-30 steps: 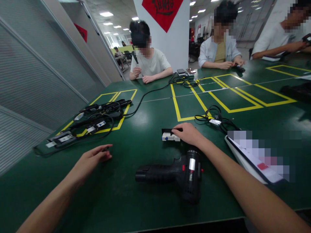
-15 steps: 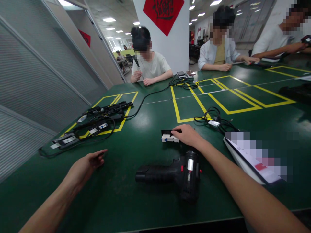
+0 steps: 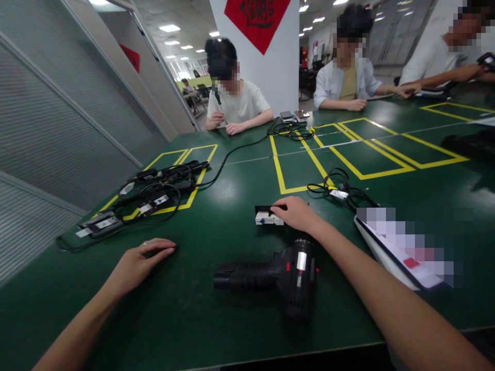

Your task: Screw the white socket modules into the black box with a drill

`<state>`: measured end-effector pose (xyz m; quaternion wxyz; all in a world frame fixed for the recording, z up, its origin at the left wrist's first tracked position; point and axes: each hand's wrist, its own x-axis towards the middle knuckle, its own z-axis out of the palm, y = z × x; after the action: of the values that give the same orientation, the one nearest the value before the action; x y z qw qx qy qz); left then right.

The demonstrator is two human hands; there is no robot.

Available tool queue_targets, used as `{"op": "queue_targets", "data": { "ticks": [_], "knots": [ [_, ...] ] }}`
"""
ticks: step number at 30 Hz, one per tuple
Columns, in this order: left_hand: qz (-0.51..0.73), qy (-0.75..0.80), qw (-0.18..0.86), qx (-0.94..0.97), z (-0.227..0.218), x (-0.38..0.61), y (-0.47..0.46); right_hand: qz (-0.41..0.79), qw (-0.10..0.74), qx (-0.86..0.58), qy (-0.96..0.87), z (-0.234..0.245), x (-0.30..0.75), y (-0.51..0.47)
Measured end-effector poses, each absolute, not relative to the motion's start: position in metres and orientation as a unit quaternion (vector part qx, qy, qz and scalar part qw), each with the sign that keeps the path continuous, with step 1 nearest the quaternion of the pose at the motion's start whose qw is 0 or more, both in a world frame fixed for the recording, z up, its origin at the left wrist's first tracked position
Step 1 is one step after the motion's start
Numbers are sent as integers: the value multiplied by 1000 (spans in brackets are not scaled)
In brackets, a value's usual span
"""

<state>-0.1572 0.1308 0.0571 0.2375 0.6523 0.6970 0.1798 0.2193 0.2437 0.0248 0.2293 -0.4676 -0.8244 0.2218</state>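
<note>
My right hand (image 3: 297,213) is closed on the right end of a small white block (image 3: 269,219) with a blue spot on it. A flat black piece stands along the block's far side, and my fingers partly cover both. Near the table's left side, my left hand (image 3: 144,262) hovers palm down or rests low, thumb and fingertips pinched together. A tiny dark spot shows at those fingertips, too small to name. Between my forearms lies a black cordless drill (image 3: 284,278) on its side, its handle pointing left and its collar close to my right wrist.
On the green table (image 3: 216,216), black devices with cables (image 3: 154,193) lie at the left. A tablet (image 3: 398,255) leans at the right, beside a coiled cable (image 3: 340,185). Yellow tape (image 3: 284,170) marks rectangles. Across the table a person (image 3: 237,100) holds a screwdriver; others sit further right.
My left hand has turned from palm sideways to palm down and shifted slightly right, its fingertips now together. My right hand stays on the white block. The view has shifted a little.
</note>
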Motion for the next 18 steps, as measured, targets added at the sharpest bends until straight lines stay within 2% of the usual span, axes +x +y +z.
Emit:
{"op": "queue_targets", "data": {
  "ticks": [12, 18],
  "knots": [
    [213, 674, 148, 692, 53, -158, 137, 218, 223, -466, -828, 25, 218, 244],
    [239, 561, 123, 783, 59, -88, 162, 225, 213, -439, -844, 29, 218, 241]
  ]
}}
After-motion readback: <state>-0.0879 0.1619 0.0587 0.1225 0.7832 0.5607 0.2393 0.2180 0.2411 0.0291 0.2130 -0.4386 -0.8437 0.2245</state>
